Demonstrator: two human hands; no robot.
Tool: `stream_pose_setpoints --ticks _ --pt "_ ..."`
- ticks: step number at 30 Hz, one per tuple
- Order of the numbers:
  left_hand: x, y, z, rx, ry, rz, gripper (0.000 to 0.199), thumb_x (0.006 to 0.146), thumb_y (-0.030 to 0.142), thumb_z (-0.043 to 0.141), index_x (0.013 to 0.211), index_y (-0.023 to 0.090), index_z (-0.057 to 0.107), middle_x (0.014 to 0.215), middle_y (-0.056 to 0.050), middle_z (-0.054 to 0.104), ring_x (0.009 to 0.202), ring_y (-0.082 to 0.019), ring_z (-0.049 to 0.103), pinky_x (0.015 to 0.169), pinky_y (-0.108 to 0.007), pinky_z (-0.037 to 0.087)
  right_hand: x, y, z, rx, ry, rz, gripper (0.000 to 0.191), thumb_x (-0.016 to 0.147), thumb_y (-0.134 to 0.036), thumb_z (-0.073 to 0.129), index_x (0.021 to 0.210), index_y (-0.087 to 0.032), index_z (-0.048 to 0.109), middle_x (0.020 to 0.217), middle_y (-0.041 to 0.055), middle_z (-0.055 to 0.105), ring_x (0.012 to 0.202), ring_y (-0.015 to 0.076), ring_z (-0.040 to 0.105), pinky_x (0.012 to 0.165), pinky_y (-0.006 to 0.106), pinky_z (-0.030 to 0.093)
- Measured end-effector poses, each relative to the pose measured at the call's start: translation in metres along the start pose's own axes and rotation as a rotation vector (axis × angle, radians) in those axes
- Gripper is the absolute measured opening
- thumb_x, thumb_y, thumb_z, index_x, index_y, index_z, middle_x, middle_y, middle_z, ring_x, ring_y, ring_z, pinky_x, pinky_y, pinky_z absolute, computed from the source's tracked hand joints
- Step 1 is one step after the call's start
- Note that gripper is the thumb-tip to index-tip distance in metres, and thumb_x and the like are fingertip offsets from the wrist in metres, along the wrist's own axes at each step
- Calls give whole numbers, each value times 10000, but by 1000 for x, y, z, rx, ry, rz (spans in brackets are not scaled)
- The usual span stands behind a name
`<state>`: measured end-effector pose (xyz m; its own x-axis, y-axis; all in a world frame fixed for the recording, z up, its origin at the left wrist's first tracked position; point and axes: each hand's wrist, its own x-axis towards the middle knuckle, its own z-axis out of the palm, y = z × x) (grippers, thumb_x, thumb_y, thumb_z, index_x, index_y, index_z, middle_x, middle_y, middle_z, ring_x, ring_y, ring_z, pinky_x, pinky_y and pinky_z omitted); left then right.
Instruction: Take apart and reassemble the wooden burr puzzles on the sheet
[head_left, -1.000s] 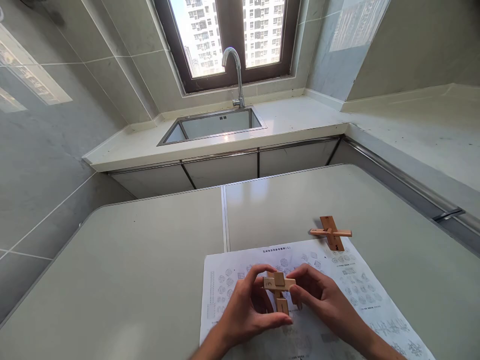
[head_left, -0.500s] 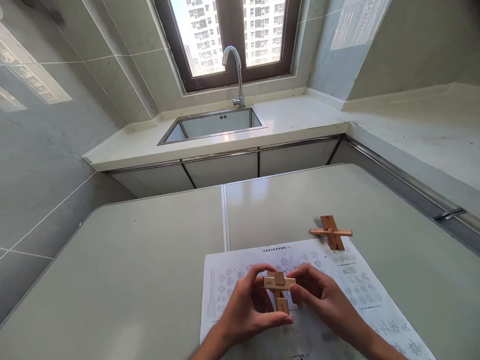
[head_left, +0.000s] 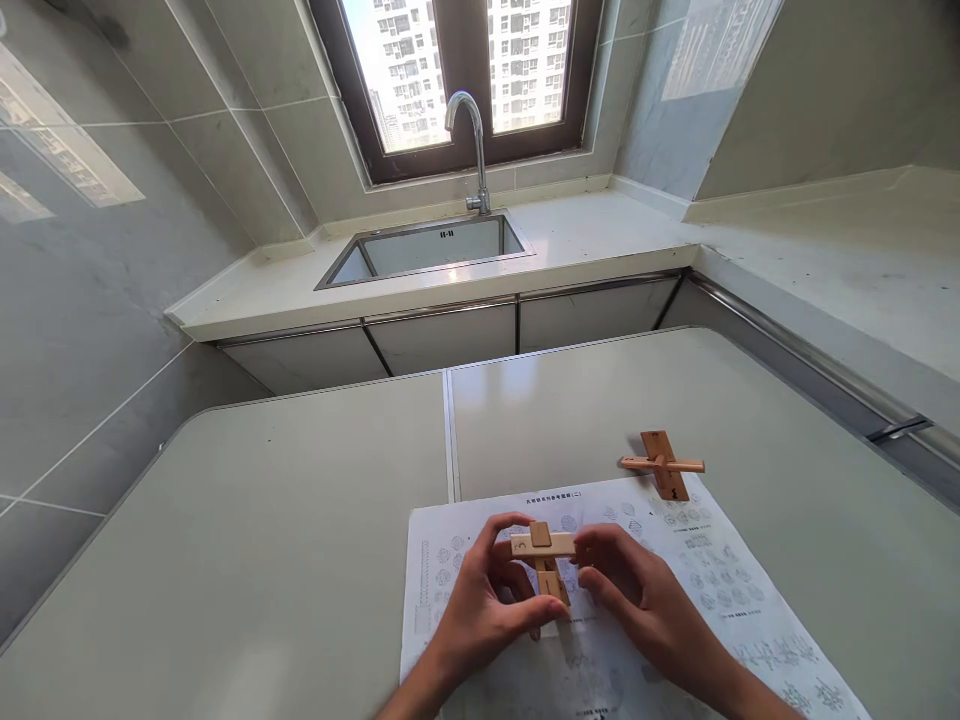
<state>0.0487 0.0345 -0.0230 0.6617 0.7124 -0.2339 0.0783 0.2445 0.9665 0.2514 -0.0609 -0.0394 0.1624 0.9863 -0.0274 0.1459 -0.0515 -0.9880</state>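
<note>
Above a printed sheet [head_left: 480,660], my left hand [head_left: 480,590] grips a partly joined wooden interlocking puzzle [head_left: 541,545], its thumb on the lower piece and its fingers behind. A pale bar marked with a 3 lies crosswise through the puzzle, with a square block end above it and a numbered piece slanting down below. My right hand [head_left: 637,590] is closed at the bar's right end; its fingertips touch there, and the thumb sits just below. Part of the puzzle's back is hidden by my fingers.
A second wooden assembly of crossed pieces [head_left: 664,465] lies at the sheet's upper right edge. The pale table [head_left: 300,540] has a seam [head_left: 450,430] across it. Beyond stand a counter [head_left: 600,225] with a sink [head_left: 435,250] and a faucet [head_left: 478,150] under a window.
The puzzle and my left hand have shifted slightly up and left. The crossbar is turned more level, showing its 3. My right hand has stayed at its right end.
</note>
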Motion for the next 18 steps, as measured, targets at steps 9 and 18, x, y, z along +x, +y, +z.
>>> stream_pose_setpoints --ticks 9,18 --pt "2 -2 -2 -139 63 22 757 731 429 958 1284 221 485 889 -17 738 497 -54 554 446 -169 489 -3 9 4 -319 -81 -252 281 920 -242 731 1186 -305 666 1171 87 695 1040 283 703 909 400 617" --pt "1 -1 -2 -108 70 40 768 731 451 957 1297 222 491 864 -12 731 531 -62 551 484 -168 472 -2 13 7 -318 -77 -275 210 926 -196 713 1102 -307 737 1182 107 664 1072 289 706 912 414 625"
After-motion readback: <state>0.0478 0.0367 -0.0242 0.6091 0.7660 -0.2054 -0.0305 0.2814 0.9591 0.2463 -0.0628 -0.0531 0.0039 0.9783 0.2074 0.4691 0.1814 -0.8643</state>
